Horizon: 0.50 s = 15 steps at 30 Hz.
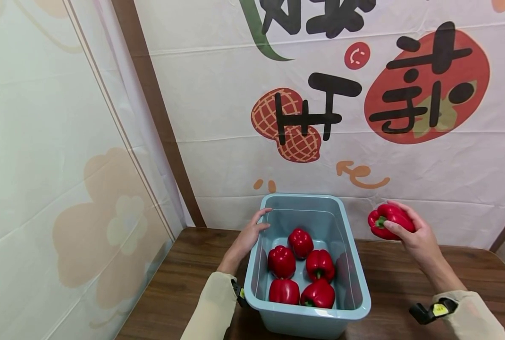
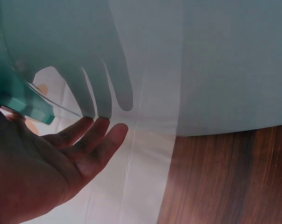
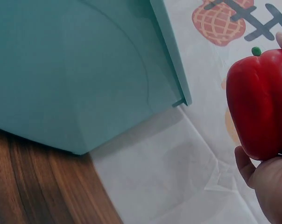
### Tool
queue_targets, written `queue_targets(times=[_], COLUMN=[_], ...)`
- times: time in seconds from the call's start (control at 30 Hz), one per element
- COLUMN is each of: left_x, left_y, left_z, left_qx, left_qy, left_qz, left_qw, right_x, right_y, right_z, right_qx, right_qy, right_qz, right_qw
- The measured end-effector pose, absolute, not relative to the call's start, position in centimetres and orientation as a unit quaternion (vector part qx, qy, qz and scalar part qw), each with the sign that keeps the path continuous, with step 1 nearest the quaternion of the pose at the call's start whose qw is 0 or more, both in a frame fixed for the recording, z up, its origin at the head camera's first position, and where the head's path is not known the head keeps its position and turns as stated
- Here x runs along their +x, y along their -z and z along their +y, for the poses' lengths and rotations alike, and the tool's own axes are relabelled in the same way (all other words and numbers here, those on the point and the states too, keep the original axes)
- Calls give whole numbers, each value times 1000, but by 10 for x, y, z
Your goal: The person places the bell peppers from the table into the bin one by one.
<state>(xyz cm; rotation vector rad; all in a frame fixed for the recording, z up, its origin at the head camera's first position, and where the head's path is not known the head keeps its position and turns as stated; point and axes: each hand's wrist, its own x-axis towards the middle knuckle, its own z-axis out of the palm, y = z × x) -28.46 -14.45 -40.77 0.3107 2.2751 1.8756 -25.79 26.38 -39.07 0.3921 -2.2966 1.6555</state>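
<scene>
A light blue plastic bin (image 1: 354, 269) stands on the table with several red bell peppers (image 1: 281, 262) lying inside. My left hand (image 1: 247, 238) holds the bin's left rim, with two digits reaching over it in the head view. In the left wrist view, other fingertips (image 2: 118, 133) of this hand meet the bin's outer wall. To the right of the bin, my right hand (image 1: 418, 236) grips another red bell pepper (image 1: 390, 221) above the table. Its green stem faces left in the head view, and the right wrist view shows the pepper (image 3: 257, 102) between thumb and fingers.
The brown wood-grain table (image 1: 193, 274) extends on both sides of the bin. Just behind it hangs a white printed cloth (image 1: 227, 165) with dark lettering, and another pale cloth panel (image 1: 31, 189) closes the left side. Dark straps (image 1: 433, 311) circle both wrists.
</scene>
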Motion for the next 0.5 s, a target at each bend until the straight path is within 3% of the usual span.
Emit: queue_targets(times=[0.5], left_x=[-286], left_y=[410], left_z=[-145], left_qx=[108], left_qy=[-637], left_qz=[758], left_qw=[94], right_x=[-253], right_y=[377], right_z=[253], right_qx=[164], right_qy=[-548], right_qz=[-806], right_qw=[151])
